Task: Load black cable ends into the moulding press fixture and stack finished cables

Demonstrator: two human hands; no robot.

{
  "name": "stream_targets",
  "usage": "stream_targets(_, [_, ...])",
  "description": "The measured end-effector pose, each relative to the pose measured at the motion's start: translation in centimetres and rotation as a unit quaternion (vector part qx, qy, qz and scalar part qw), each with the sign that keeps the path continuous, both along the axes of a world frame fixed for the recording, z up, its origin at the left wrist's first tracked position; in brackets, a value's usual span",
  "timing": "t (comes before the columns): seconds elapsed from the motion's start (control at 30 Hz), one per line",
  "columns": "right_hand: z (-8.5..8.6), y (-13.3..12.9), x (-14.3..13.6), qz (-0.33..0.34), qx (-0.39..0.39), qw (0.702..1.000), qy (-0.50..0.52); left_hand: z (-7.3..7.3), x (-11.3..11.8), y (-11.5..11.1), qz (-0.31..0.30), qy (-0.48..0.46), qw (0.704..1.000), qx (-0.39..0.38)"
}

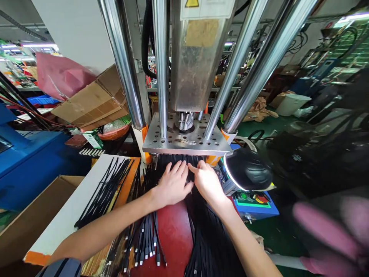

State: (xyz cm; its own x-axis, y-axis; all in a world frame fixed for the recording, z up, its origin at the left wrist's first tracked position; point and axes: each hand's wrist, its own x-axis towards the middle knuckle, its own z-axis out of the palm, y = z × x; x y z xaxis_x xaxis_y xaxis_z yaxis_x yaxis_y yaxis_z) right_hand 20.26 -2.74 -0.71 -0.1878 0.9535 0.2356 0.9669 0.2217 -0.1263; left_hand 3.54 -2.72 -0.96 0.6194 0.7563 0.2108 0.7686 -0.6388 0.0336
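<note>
My left hand (173, 184) lies with its fingers stretched over a row of black cables (164, 163) under the front edge of a steel press plate (184, 144). Close on its right, my right hand (206, 181) is closed, with one finger pointing left and the others curled. Whatever those curled fingers hold is hidden from view. Below my right hand, a thick bundle of black cables (206, 238) runs toward me. More black cables with pale metal plug ends (148, 242) hang over the red tabletop (175, 227) below my left forearm.
Steel columns (163, 77) flank the press ram (191, 69). A lit black lamp (249, 169) stands right, above a blue control box (253, 206) with buttons. Left, a white board (69, 211) carries cables beside a cardboard box (43, 204). Blurred pink fan blades (325, 231) are at lower right.
</note>
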Motion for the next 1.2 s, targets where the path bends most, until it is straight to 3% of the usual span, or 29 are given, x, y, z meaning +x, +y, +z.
stream_targets(0.2, [1.5,4.6,-2.2,-0.021,-0.003,0.995,-0.097,1.5,-0.4,5.4,-0.044,0.004,0.999,-0.023])
stream_targets(0.33, [1.3,5.3,-2.6,-0.002,-0.001,0.992,-0.127,1.1,-0.7,6.0,-0.061,-0.018,0.998,0.0])
stream_targets(0.57, [0.7,7.4,-1.6,0.003,0.022,0.994,-0.111,0.1,-0.3,7.5,-0.035,-0.045,0.998,0.022])
stream_targets(0.7, [1.8,10.5,-1.5,0.002,0.039,0.996,-0.078,1.6,0.6,10.2,-0.042,-0.06,0.997,0.028])
stream_targets(0.77, [2.5,10.8,-1.4,0.012,0.039,0.997,-0.063,2.6,0.5,10.3,-0.043,-0.068,0.996,0.028])
stream_targets(0.83, [2.8,9.1,-1.3,0.028,0.037,0.998,-0.051,3.0,-0.7,8.5,-0.04,-0.08,0.996,0.029])
stream_targets(0.93, [1.7,2.0,-0.7,0.036,0.04,0.998,-0.032,2.1,-4.2,2.1,-0.02,-0.099,0.994,0.028])
stream_targets(1.0, [-0.2,-4.7,-0.3,0.009,0.046,0.999,-0.01,0.5,-7.1,-3.1,0.052,-0.111,0.992,0.013])
stream_targets(1.07, [-2.6,-11.3,-0.4,-0.035,0.051,0.998,0.02,-1.4,-9.8,-7.3,0.152,-0.064,0.985,-0.053])
stream_targets(1.13, [-5.1,-16.1,-0.9,-0.069,0.029,0.997,-0.017,-3.0,-11.6,-9.4,0.209,-0.006,0.969,-0.129])
stream_targets(1.2, [-6.9,-18.5,-1.6,-0.087,0.008,0.995,-0.038,-4.2,-12.6,-9.7,0.226,0.006,0.954,-0.196])
